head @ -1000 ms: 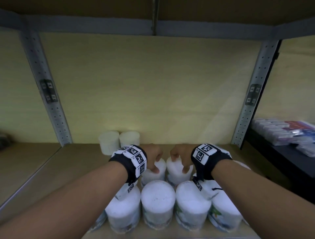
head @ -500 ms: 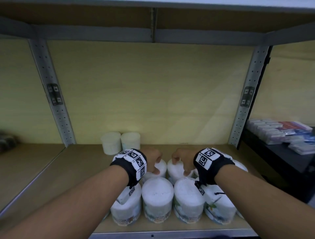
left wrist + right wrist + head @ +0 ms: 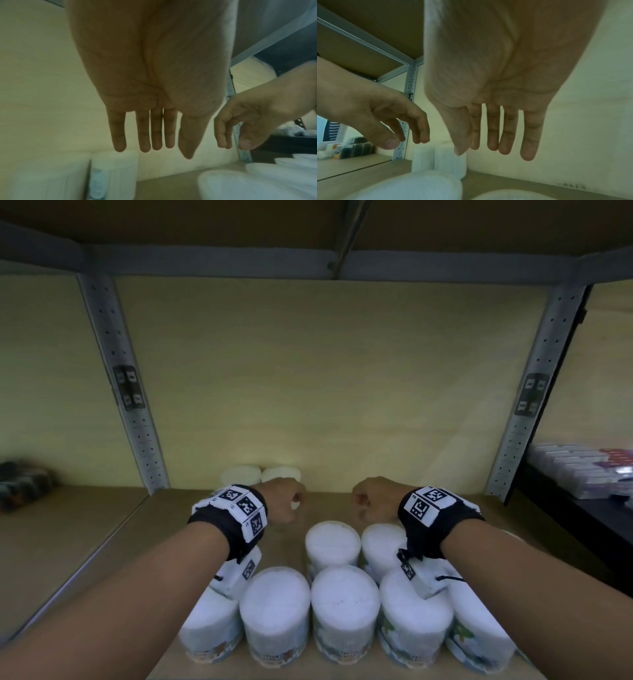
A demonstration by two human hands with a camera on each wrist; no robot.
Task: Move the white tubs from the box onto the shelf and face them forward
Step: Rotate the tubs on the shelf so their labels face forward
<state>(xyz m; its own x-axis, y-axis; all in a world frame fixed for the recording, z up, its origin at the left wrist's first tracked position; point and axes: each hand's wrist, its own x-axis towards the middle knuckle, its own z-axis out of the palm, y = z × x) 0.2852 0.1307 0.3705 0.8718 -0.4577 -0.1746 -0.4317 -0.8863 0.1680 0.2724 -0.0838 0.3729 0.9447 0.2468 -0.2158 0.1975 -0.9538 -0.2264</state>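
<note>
Along the front edge of the brown board shelf (image 3: 102,546) stands a row of five white round tubs with printed labels (image 3: 275,611), packed side by side; the outermost two are partly covered by the forearms and wrist cameras, and their label print is too blurred to read. Just behind that row stand two more white tubs (image 3: 333,541), touching each other, right of the shelf's middle; the right one is half hidden by the black band with square coded markers (image 3: 432,510) on the right wrist.

Above and beyond these tubs both hands hover, holding nothing. The left hand (image 3: 282,501) hangs with fingers (image 3: 145,129) straight and slightly parted, pointing down. The right hand (image 3: 375,499) is likewise slack and empty, its fingers (image 3: 508,129) straight and a little spread. The two hands are apart, with bare shelf between them.

At the back edge, against the pale yellow back panel (image 3: 325,378), stand two smaller ribbed white plastic tubs (image 3: 241,474), touching; the left hand covers part of the right one. Grey perforated metal uprights (image 3: 118,378) frame the bay. On the neighbouring shelf to the left lie dark objects too blurred to identify; to the right, flat packaged boxes (image 3: 579,470) sit on a dark surface, cut off by the picture's edge.
</note>
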